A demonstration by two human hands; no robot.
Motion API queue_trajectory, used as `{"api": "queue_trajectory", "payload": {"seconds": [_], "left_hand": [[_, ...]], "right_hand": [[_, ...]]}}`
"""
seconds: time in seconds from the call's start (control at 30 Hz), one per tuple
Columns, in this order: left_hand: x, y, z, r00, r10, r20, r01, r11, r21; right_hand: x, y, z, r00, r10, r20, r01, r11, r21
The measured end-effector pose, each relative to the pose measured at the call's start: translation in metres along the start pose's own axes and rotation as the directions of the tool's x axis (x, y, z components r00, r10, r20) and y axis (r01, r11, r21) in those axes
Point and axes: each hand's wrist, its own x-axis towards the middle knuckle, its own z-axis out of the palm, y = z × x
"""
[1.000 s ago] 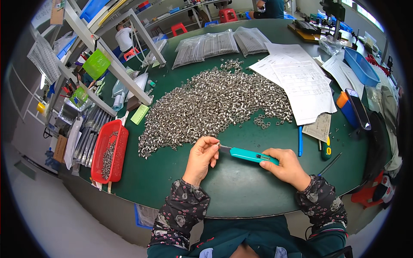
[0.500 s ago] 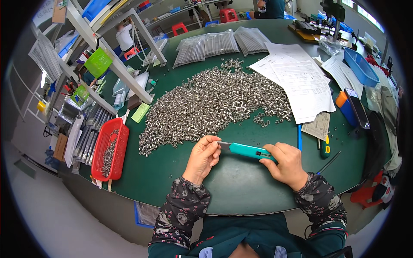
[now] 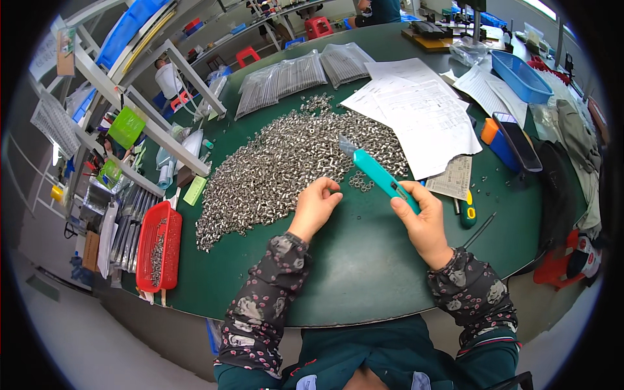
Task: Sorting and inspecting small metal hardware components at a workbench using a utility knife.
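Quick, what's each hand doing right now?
Left hand: fingers pinched at the edge of the pile of small metal parts; contents hidden.
Right hand: closed around a teal utility knife.

A heap of small metal parts lies on the table, papers to its right, a tray to its left.

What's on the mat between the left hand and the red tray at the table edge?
In the head view, the lower-left fringe of the pile of small metal nuts lies between the left hand and the red tray; otherwise bare green mat.
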Motion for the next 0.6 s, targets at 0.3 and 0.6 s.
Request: {"api": "queue_trajectory", "payload": {"seconds": [0.3, 0.6], "left_hand": [[0.025, 0.013, 0.035, 0.994, 0.067, -0.089, -0.04, 0.962, 0.269], [-0.029, 0.009, -0.015, 0.962, -0.124, 0.244, 0.271, 0.568, -0.777]], "right_hand": [[0.0, -0.005, -0.001, 1.0, -0.021, 0.014, 0.021, 0.999, 0.026], [-0.001, -0.001, 0.003, 0.993, 0.017, 0.116, -0.015, 1.0, -0.013]]}}
